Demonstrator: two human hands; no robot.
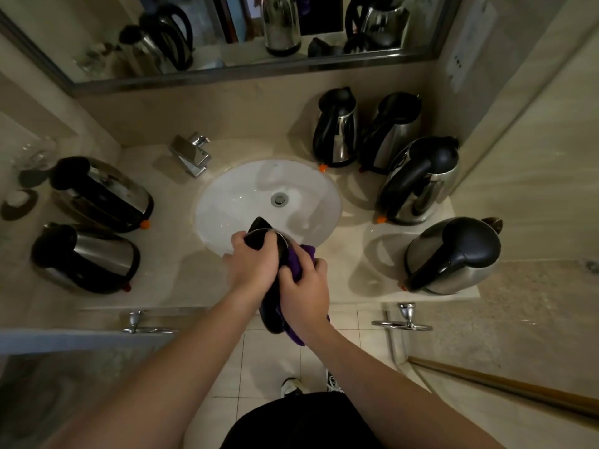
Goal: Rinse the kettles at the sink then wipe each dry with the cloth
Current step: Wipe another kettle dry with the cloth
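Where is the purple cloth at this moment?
In the head view, the purple cloth is low in the centre, gripped by the right hand against the kettle that the left hand holds at the sink's near edge.

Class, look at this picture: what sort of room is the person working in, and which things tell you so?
Most likely a bathroom, perhaps in a hotel. A round white basin is set into a stone counter with a chrome tap, and a wide mirror hangs on the wall behind it.
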